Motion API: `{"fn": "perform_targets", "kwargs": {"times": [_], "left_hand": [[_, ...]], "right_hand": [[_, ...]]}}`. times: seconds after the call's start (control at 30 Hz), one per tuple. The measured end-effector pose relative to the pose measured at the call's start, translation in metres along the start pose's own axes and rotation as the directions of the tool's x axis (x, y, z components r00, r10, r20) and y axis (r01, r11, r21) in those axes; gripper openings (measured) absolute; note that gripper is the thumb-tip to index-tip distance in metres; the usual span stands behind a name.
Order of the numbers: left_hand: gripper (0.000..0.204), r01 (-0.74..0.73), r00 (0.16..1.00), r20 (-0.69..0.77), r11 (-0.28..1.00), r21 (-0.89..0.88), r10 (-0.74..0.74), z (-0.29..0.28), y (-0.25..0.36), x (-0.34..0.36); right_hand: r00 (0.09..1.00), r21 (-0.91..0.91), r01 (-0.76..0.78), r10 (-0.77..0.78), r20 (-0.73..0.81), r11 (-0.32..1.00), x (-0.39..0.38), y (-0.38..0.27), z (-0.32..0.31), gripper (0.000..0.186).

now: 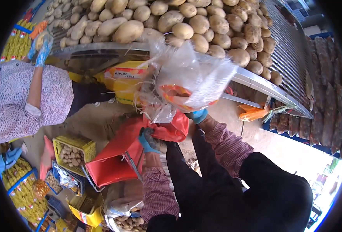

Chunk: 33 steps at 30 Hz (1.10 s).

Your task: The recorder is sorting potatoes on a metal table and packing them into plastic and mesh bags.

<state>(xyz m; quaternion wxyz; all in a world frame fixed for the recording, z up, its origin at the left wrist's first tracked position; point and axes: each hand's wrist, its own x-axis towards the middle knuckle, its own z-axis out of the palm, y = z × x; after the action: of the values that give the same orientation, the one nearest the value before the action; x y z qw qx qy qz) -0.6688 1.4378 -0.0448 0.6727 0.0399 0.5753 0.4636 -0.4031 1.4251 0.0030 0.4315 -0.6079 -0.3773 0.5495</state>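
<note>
Stands on a pale, dusty floor (267, 145), facing a metal sorting table (256, 83). Curls the left hand (149, 141), gloved in blue, on the edge of a red sack (115, 154), spread wide beside a grey metal frame (131, 166). Sets the right hand (199, 115), also in blue, apart from the other, farther forward and to the right, against a crumpled clear plastic bag (205, 75) printed in orange. Cannot tell its grip, with fingers hidden behind plastic. To the left, has a yellow crate (89, 150) of small potatoes (71, 156) near the red sack. Past the plastic bag, looks toward a yellow printed sack (120, 87) and, higher, heaped potatoes (200, 25) on the table. Shares the far left with a co-worker (31, 100) in a speckled top, and the far right with stacked long brown sacks (327, 96).
</note>
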Motion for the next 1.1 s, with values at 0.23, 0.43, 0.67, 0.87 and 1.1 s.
{"fn": "perform_targets", "kwargs": {"times": [0.23,0.43,0.67,0.87,1.1], "left_hand": [[0.026,0.175,0.982,0.132,0.915,-0.362,-0.135,-0.049,-0.019,-0.03],[0.012,0.027,0.993,0.113,0.998,-0.048,-0.022,-0.039,-0.038,-0.094],[0.015,-0.008,1.0,-0.001,0.975,0.221,0.008,-0.063,-0.029,-0.15],[0.012,0.125,0.992,-0.042,0.859,0.496,-0.12,-0.073,-0.01,-0.149],[0.037,-0.2,0.979,0.128,0.64,0.742,0.157,-0.067,-0.02,-0.146]], "right_hand": [[0.973,-0.368,0.059,0.029,0.23,0.928,-0.032,0.052,0.059,0.04],[0.847,-0.904,-0.014,0.486,0.216,0.427,-0.001,0.049,0.095,0.033],[0.825,-0.854,0.07,0.451,0.34,0.515,-0.028,0.03,0.109,0.051],[0.891,-0.827,-0.11,-0.313,-0.328,0.552,-0.103,-0.007,0.051,0.086],[0.941,-0.764,-0.337,0.223,-0.255,0.55,-0.097,0.05,0.051,0.016]]}}
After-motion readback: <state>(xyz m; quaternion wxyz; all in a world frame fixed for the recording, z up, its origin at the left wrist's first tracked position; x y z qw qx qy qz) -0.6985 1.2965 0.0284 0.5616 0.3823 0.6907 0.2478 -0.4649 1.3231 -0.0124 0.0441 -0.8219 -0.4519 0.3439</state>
